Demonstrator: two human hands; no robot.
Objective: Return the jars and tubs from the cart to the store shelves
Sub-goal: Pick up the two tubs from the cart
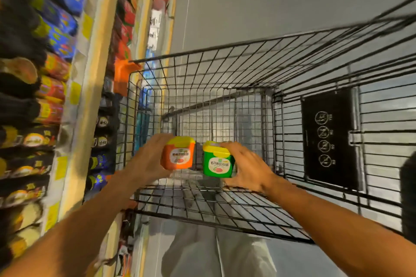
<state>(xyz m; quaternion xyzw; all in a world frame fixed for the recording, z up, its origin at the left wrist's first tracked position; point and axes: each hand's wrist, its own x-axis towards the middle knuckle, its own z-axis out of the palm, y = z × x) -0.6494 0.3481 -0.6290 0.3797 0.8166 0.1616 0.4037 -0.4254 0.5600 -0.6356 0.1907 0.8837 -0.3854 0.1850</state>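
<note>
Presently, left hand clasps the orange tub, right hand the green tub; store shelves lie nearer the left.

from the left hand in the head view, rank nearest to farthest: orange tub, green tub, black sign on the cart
1. orange tub: held in the left hand itself.
2. green tub: just right of it, held by the right hand.
3. black sign: far right, on the cart's side wall.
</note>
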